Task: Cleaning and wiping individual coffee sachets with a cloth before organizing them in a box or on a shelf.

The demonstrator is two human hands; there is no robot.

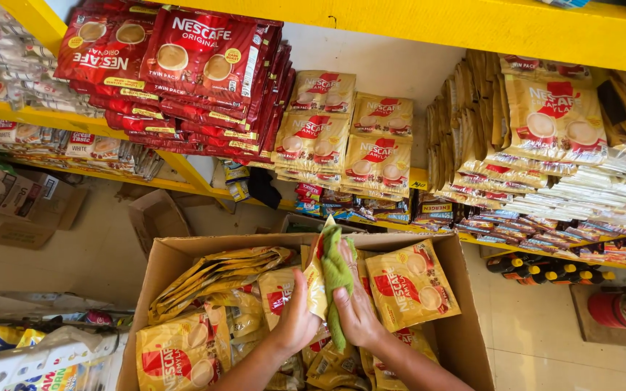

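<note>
one gold coffee packet (316,279) is in hand, held upright above the open cardboard box (172,261). the left hand (295,318) is closed on its lower edge, fingers wrapped round the packet. the right hand (356,308) is pressed against the packet's face with a green cloth (337,279) gripped under the fingers. judged from this, wiping of this packet is under way and not complete. many more gold packets (411,286) lie loose and stacked in the box; whether any are already wiped cannot be told. beyond the box, the yellow shelf (414,177) carries a hanging display of like gold packets (342,137), with red packets (190,65) to the left. bottles (545,271) stand under the shelf at right.
</note>
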